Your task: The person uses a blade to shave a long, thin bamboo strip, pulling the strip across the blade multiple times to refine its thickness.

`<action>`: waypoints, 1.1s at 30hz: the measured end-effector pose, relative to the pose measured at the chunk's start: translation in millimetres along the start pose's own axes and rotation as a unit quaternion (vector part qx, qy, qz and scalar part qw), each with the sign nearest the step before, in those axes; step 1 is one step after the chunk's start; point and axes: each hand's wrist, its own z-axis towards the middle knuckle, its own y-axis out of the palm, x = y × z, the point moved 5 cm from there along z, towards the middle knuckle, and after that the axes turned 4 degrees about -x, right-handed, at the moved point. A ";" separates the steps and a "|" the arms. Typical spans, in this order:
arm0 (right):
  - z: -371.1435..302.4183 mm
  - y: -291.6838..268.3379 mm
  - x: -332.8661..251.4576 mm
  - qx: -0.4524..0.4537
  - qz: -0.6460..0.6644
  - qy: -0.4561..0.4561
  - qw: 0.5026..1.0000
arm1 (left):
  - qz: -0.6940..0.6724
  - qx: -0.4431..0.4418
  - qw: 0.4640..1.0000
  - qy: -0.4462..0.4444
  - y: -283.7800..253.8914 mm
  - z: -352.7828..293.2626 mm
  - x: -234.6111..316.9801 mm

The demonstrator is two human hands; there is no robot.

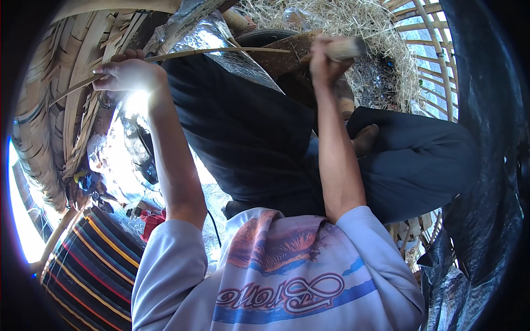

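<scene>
My left hand (132,74) is closed around a long, thin bamboo strip (221,50). The strip sticks out past the hand at the far left, and its other end reaches toward my right hand (326,60). That right hand grips a thick, pale wooden handle (343,48), slightly blurred. A broad brown flat piece (284,52) lies just left of the right fist, near the strip's tip; it looks like a knife blade, but its join with the handle is hidden by the fingers. I cannot tell whether strip and blade touch.
My crossed legs in dark trousers (237,110) fill the middle. Straw-like shavings (353,16) cover the ground ahead. Wide bamboo pieces (72,71) stand at left, above a striped cloth (94,265). An open bamboo lattice (436,49) and dark plastic sheeting (486,138) line the right.
</scene>
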 end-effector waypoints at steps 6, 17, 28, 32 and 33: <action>-18.8 24.8 -9.8 -0.110 -0.061 -0.049 0.991 | -0.007 -0.079 0.996 0.048 49.8 -71.9 58.4; 41.8 -43.1 -29.6 0.164 0.221 0.104 0.956 | -0.008 -0.069 0.994 0.081 17.7 -80.6 60.6; 12.6 -12.7 -0.8 0.060 0.125 0.077 0.987 | 0.022 -0.011 0.998 0.062 -8.2 -94.1 60.2; 43.8 -21.6 -63.5 0.055 0.170 -0.007 0.984 | 0.044 -0.005 0.997 0.070 -16.6 -101.4 68.1; 37.1 -19.9 -52.8 0.057 0.168 -0.009 0.984 | 0.030 -0.016 0.997 0.071 -11.5 -102.9 69.9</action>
